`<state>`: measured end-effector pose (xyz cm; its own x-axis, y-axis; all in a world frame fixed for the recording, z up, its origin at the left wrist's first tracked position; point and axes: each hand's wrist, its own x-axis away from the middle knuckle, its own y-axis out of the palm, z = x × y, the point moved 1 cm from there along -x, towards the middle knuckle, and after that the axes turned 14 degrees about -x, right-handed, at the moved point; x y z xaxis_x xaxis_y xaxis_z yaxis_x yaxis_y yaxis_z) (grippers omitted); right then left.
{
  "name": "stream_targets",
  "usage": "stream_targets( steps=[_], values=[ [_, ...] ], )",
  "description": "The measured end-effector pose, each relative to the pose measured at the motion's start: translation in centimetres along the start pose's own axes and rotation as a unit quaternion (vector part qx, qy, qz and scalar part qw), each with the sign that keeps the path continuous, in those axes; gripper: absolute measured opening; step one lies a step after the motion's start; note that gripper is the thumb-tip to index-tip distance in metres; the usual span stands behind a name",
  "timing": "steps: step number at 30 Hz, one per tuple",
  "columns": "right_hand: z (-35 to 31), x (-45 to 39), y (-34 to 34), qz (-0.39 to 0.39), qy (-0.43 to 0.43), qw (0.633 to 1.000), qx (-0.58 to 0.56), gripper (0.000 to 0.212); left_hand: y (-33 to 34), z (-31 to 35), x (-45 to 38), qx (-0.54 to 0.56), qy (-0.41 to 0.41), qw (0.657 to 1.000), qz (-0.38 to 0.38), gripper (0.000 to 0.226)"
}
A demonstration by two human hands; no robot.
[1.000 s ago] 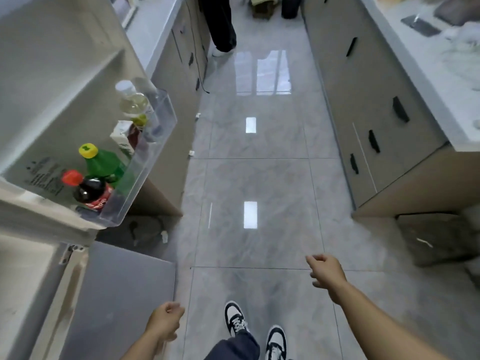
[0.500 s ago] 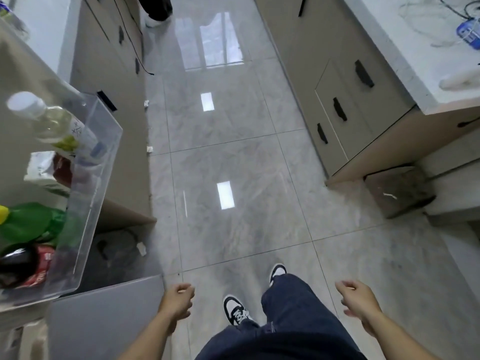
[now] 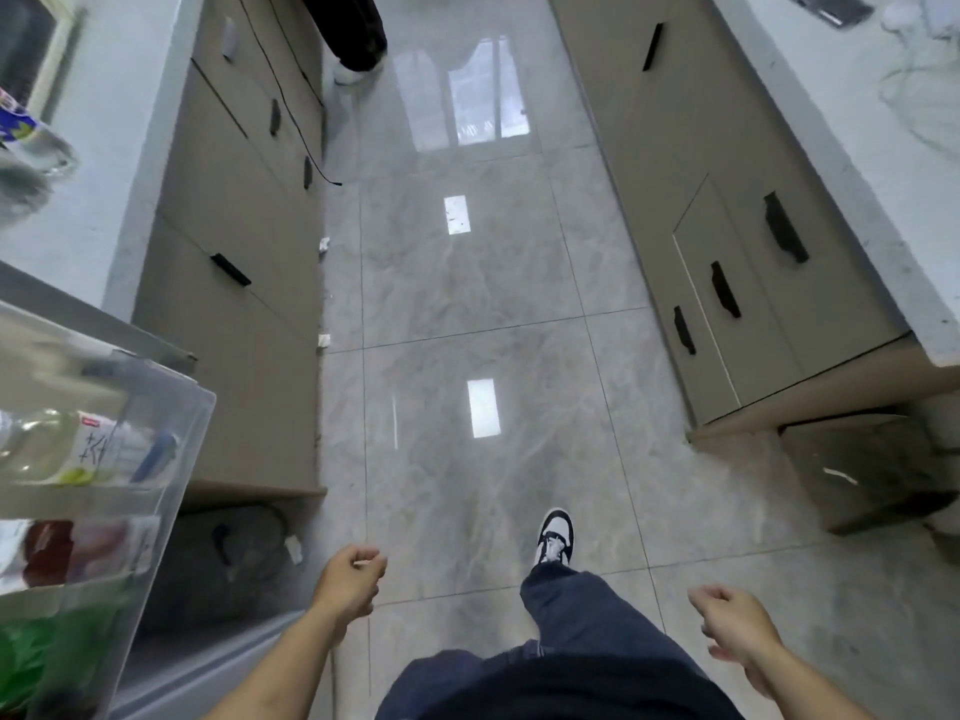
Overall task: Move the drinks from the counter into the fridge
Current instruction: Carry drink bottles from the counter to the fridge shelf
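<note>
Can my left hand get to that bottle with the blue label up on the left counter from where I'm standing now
Probably not yet. The left hand hangs empty low by the open fridge door bin, while the bottle lies well ahead on the left counter. Nothing blocks the way; it looks too far.

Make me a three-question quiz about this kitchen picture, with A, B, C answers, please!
1. Where is the clear fridge door bin with the drinks?
A. at the left edge of the view
B. on the right counter
C. on the floor ahead

2. What colour are the cabinet handles?
A. gold
B. black
C. white

3. What is the left hand doing?
A. gripping a bottle
B. pulling a handle
C. holding nothing

Answers:
1. A, the bin with the clear bottle sits at the left edge, beside the left cabinets.
2. B, every handle on both cabinet rows is dark black.
3. C, its fingers hang loosely curled over the tiled floor, as do those of the right hand.
</note>
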<state>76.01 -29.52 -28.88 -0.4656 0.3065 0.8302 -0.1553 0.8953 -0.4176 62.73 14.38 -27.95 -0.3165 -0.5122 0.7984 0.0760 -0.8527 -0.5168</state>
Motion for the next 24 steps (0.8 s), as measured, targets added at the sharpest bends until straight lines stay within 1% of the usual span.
stream_targets(
  steps=[3, 6, 8, 12, 15, 18, 21, 24],
  values=[
    [-7.3, -2.1, 0.3, -0.019, -0.041, 0.999, 0.019, 0.014, -0.3, 2.4, -0.6, 0.004, -0.016, 0.999, 0.029, 0.009],
    [-14.3, -3.8, 1.7, -0.043, -0.077, 0.996, 0.032, 0.013, -0.1, 4.3, -1.2, 0.024, -0.029, 0.998, 0.040, 0.007],
    [-18.5, -4.7, 3.3, -0.060, -0.096, 0.993, 0.043, 0.015, 0.2, 4.5, -1.4, 0.037, -0.043, 0.997, 0.047, 0.007],
    [-26.4, -5.8, 7.5, -0.105, -0.132, 0.983, 0.075, 0.018, 0.3, 4.1, -2.0, 0.067, -0.102, 0.991, 0.052, 0.007],
    [-31.8, -5.9, 10.9, -0.131, -0.151, 0.975, 0.093, 0.018, -0.2, 3.9, -2.9, 0.082, -0.132, 0.986, 0.058, 0.008],
    [-36.6, -6.2, 14.3, -0.150, -0.173, 0.966, 0.118, 0.019, -1.4, 4.8, -5.2, 0.103, -0.151, 0.980, 0.080, 0.013],
    [-40.8, -6.6, 17.0, -0.159, -0.184, 0.959, 0.147, 0.019, -3.1, 6.8, -8.6, 0.131, -0.175, 0.972, 0.091, 0.021],
    [-44.5, -6.6, 19.2, -0.162, -0.191, 0.949, 0.190, 0.020, -5.2, 10.1, -11.4, 0.166, -0.203, 0.962, 0.082, 0.017]
  ],
)
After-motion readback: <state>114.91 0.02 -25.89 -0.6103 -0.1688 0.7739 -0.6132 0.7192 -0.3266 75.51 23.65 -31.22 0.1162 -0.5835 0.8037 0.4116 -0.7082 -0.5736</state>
